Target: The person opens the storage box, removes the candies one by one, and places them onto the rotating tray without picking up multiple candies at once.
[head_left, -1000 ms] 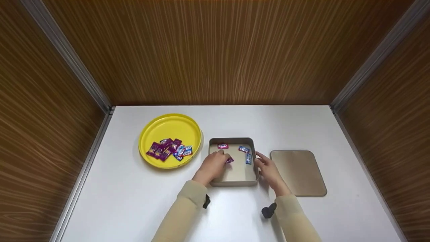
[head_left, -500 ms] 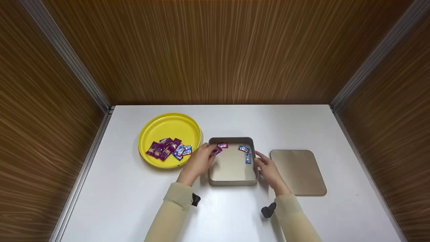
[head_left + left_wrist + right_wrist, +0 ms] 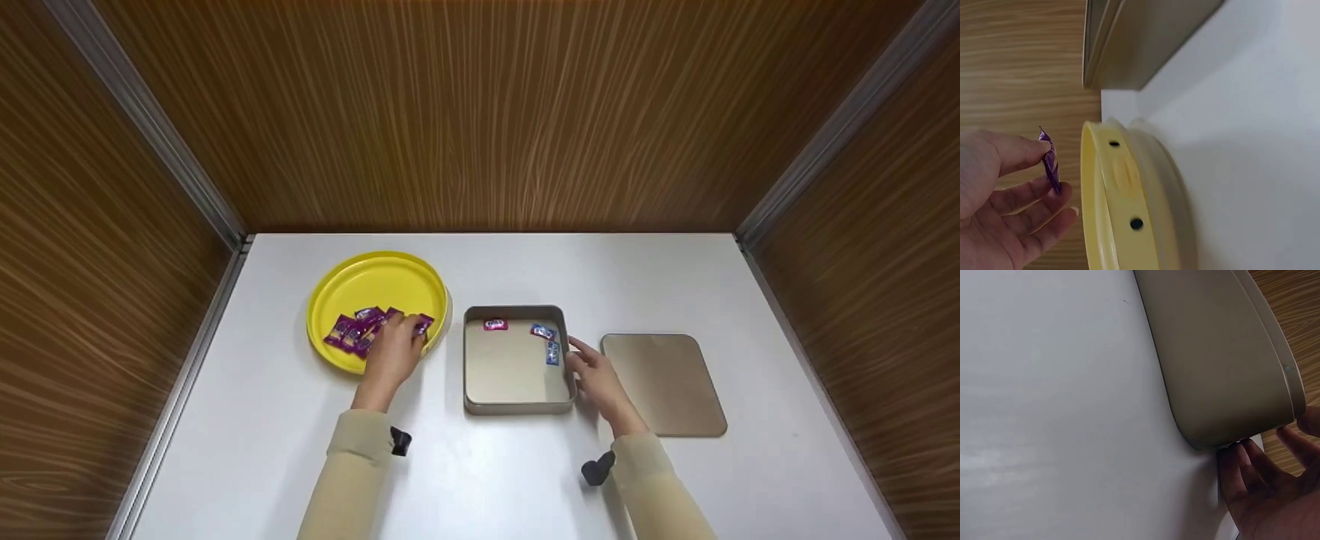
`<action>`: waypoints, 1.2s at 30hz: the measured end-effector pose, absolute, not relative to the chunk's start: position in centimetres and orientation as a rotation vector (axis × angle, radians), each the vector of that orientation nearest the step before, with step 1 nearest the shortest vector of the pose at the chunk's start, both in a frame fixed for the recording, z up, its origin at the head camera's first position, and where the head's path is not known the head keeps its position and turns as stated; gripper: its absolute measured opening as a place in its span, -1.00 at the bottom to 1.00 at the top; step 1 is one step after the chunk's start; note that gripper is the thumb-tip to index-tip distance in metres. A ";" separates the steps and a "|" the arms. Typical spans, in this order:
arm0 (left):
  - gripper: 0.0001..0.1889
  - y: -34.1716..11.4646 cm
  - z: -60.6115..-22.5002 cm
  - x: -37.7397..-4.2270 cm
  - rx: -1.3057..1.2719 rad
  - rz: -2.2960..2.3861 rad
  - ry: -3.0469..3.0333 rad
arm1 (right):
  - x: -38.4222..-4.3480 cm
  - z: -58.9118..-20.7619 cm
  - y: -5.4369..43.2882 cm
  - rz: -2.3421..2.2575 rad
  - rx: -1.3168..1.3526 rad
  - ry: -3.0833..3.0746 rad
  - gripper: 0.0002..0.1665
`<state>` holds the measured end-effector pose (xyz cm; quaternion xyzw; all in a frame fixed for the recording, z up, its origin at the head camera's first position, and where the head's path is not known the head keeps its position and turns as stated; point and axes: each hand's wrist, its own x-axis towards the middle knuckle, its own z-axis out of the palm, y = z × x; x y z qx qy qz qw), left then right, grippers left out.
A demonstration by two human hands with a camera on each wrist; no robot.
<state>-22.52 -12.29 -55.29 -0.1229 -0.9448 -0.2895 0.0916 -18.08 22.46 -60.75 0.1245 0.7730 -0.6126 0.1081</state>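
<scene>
My left hand is over the yellow round tray, pinching a purple candy packet between thumb and fingers. Below it a pile of purple candy packets lies in the tray, partly covered by the hand. To the right stands an open, square metal tin. Inside are a pink candy near the back left and two blue candies toward the right wall. My right hand rests its fingertips against the tin's outer right side, the thumb near the rim in the right wrist view.
A flat metal lid lies on the white table right of the tin, behind my right hand. Wood-patterned panels close off the back and both sides of the table.
My left hand has taken a purple candy packet out of the tin and carried it left over the yellow tray. The right hand has stayed at the tin's side.
</scene>
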 end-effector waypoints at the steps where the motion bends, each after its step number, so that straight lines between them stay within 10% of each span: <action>1: -0.71 -12.7 -55.4 -22.6 -0.337 -0.856 -2.804 | -18.1 -60.8 22.5 -1.800 0.364 2.278 -0.41; 36: -0.78 -20.5 -58.2 -26.5 0.359 -0.907 -2.784 | -17.9 -60.8 22.5 -1.803 0.332 2.291 -0.41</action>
